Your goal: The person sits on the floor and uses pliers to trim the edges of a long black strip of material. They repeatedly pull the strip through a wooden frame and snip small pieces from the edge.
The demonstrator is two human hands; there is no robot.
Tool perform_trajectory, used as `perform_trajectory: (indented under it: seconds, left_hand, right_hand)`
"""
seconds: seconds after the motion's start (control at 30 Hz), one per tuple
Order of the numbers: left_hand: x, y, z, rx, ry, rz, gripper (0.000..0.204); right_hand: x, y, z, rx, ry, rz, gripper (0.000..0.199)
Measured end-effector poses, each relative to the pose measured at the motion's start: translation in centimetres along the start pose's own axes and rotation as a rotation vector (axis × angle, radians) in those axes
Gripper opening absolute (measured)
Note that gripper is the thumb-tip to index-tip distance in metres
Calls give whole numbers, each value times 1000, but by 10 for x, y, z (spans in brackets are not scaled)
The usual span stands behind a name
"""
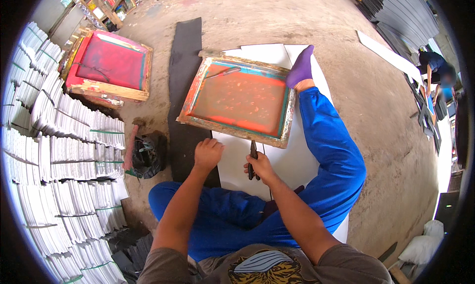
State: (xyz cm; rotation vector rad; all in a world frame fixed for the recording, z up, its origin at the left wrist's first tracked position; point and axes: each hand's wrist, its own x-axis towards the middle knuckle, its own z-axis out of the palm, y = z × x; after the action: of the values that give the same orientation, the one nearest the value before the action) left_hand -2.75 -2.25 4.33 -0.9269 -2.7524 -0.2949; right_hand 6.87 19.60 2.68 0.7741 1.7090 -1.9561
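In front of me a wooden screen-printing frame (237, 131) lies tilted, its mesh smeared orange with blue-green edges. A slim tool with a reddish handle (230, 71) rests inside it near the far side. My right hand (262, 166) is closed around dark pliers (253, 149), whose jaws point up at the frame's near edge. Left of it, my left hand (209, 154) is curled, knuckles up, just below the frame's near left corner; whatever its fingers may hold is hidden. White sheets (237, 158) lie under the frame and between my legs.
My foot in a purple sock (302, 68) touches the frame's right side. Bundled white stacks (74, 160) line the left. A black bag (147, 155), a black strip (185, 51) and a red-meshed frame (111, 61) lie nearer. At far right another person (435, 69) bends over.
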Motion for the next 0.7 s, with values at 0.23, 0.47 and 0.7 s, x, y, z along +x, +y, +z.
perform_trajectory:
  seconds: [0.23,0.47,0.7]
  left_hand:
    - [-22,-28,-26,150,-378,-441,27]
    - [-20,-12,-20,-77,-186,-472,28]
    - [-12,-3,-10,-224,-82,-430,25]
  right_hand:
    - [26,-20,5,-230,-51,0,29]
    - [19,-64,3,-319,-71,202,29]
    - [35,-84,-7,-838,-67,-36,29]
